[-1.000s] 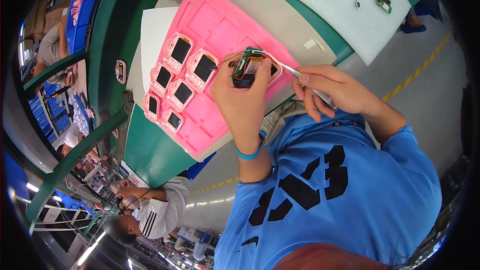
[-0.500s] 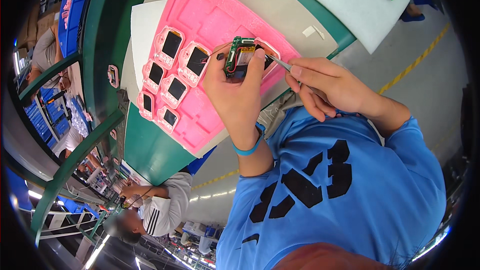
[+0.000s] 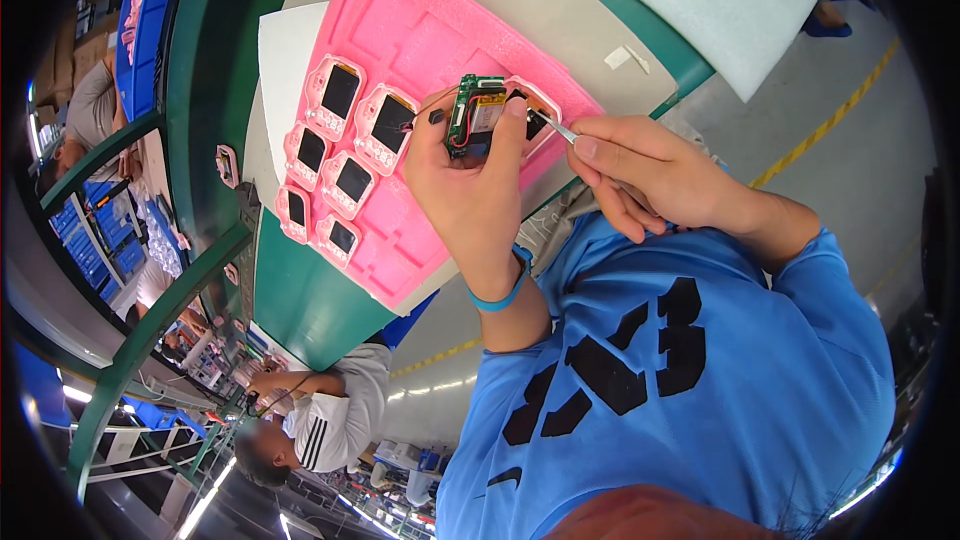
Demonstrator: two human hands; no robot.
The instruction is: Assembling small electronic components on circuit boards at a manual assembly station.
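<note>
Since a second ago the tweezers [image 3: 561, 128] have turned, their rear end now hidden behind the right hand [image 3: 655, 168], which pinches them, tip over a pink shell [image 3: 533, 89]. The left hand [image 3: 465, 190] grips a green circuit board [image 3: 461, 116] just beside that shell, over the pink tray [image 3: 440, 25] near its right corner. Six pink screened units [image 3: 351, 178] lie along the tray's left edge. Large black markings [image 3: 610, 370] cross the blue shirt [image 3: 770, 340]; print on the board's silver pack [image 3: 486, 117] is too small to read.

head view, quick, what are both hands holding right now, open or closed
Left hand: closed, holding a green circuit board.
Right hand: closed, holding a slim metal tool, apparently tweezers.
</note>
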